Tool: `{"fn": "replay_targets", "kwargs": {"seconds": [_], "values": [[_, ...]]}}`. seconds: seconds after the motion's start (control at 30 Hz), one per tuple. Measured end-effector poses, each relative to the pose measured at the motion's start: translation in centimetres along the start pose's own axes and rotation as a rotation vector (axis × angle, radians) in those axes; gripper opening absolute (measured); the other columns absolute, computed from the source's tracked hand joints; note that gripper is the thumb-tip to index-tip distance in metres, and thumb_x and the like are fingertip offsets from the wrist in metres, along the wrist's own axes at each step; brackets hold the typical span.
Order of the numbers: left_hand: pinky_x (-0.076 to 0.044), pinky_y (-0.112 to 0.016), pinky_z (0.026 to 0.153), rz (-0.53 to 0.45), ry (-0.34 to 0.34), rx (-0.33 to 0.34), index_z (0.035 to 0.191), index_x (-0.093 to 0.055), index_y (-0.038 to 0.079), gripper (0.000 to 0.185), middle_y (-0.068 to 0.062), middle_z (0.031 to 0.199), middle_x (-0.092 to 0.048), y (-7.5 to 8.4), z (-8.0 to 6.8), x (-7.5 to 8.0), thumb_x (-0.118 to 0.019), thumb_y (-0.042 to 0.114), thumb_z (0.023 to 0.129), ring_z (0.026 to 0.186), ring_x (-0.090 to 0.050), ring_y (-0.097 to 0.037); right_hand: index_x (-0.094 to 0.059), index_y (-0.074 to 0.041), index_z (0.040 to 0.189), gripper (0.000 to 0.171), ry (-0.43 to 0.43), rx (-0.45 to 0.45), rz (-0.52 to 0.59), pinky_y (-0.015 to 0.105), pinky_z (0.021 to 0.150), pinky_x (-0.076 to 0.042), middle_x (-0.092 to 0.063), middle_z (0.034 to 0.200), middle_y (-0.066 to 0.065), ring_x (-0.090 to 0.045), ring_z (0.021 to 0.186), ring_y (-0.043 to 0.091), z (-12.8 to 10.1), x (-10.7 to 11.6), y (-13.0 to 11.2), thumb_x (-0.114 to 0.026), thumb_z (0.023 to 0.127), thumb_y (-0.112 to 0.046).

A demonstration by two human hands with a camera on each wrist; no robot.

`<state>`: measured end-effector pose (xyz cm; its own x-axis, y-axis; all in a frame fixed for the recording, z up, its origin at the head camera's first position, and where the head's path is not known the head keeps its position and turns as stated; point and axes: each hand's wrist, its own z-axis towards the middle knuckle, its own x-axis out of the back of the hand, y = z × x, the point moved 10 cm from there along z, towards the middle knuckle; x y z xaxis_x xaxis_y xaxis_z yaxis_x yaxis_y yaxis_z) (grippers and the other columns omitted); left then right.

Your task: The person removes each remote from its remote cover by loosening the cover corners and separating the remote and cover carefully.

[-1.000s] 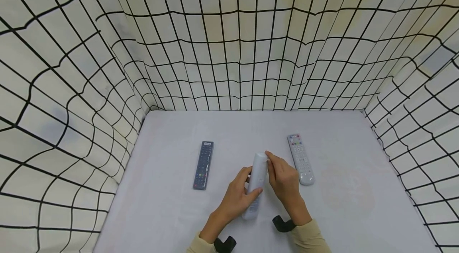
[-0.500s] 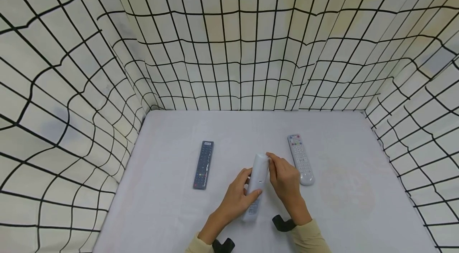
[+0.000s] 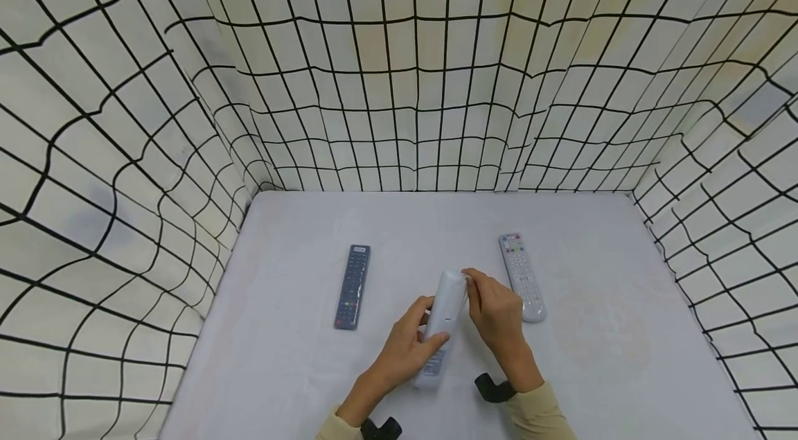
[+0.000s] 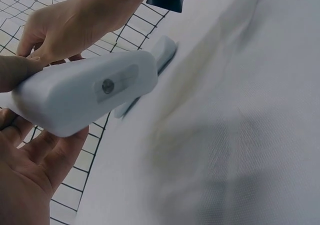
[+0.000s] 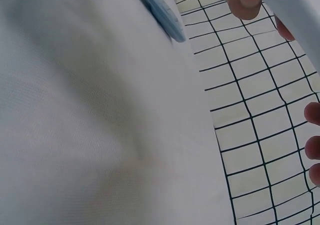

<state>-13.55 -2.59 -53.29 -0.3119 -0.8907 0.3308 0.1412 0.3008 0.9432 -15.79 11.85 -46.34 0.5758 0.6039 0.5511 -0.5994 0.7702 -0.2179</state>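
Note:
A white remote control [image 3: 446, 305] is held at a tilt over the near middle of the table, its button area [image 3: 434, 362] towards the person. My left hand [image 3: 402, 351] grips it round the middle, thumb across the face and fingers behind. At the far end my right hand [image 3: 497, 310] has curled fingers, with thumb and forefinger pinching the right edge at the tip. In the left wrist view the near end of the white remote [image 4: 75, 90] shows a small round dark spot in a recess. The right wrist view catches only its pale side [image 5: 295, 15].
A dark remote control [image 3: 352, 287] lies to the left of the hands. Another white remote control [image 3: 522, 277] with coloured buttons lies to the right, close by the right hand. Black grid netting [image 3: 411, 80] over white cloth walls the table [image 3: 299, 218] on three sides.
The left hand and the white remote have shifted slightly down and left. My right hand has dropped a little, its pinch still at the remote's far end.

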Motion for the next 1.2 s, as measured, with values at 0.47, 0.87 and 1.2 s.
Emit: {"fn": "replay_targets", "kwargs": {"seconds": [0.47, 0.87, 1.2], "values": [[-0.054, -0.027, 0.083, -0.033, -0.034, -0.005, 0.147, -0.048, 0.018, 0.049, -0.006, 0.126, -0.066, -0.08, 0.02, 0.33, -0.066, 0.026, 0.102, 0.104, -0.062, -0.013, -0.071, 0.001, 0.102, 0.034, 0.016, 0.020, 0.027, 0.028, 0.042, -0.045, -0.073, 0.074, 0.010, -0.060, 0.049, 0.017, -0.05, 0.18, 0.34, -0.048, 0.112, -0.022], [-0.056, -0.028, 0.087, -0.097, -0.074, -0.024, 0.148, -0.048, 0.015, 0.048, -0.010, 0.128, -0.067, 0.30, -0.31, 0.57, -0.065, 0.022, 0.103, 0.105, -0.064, -0.013, -0.070, 0.002, 0.099, 0.035, -0.012, 0.022, 0.088, 0.026, 0.044, -0.049, -0.073, 0.074, 0.009, -0.064, 0.052, 0.015, 0.05, 0.34, 0.31, -0.049, 0.112, -0.023], [-0.054, -0.028, 0.089, -0.085, -0.102, -0.035, 0.146, -0.051, 0.019, 0.047, -0.009, 0.129, -0.067, -0.19, -0.64, 0.91, -0.067, 0.024, 0.102, 0.109, -0.064, -0.014, -0.070, -0.001, 0.103, 0.022, -0.092, -0.041, 0.193, 0.019, 0.048, -0.049, -0.072, 0.072, 0.004, -0.064, 0.055, 0.012, -0.42, 0.09, 0.72, -0.055, 0.109, -0.016]]}}
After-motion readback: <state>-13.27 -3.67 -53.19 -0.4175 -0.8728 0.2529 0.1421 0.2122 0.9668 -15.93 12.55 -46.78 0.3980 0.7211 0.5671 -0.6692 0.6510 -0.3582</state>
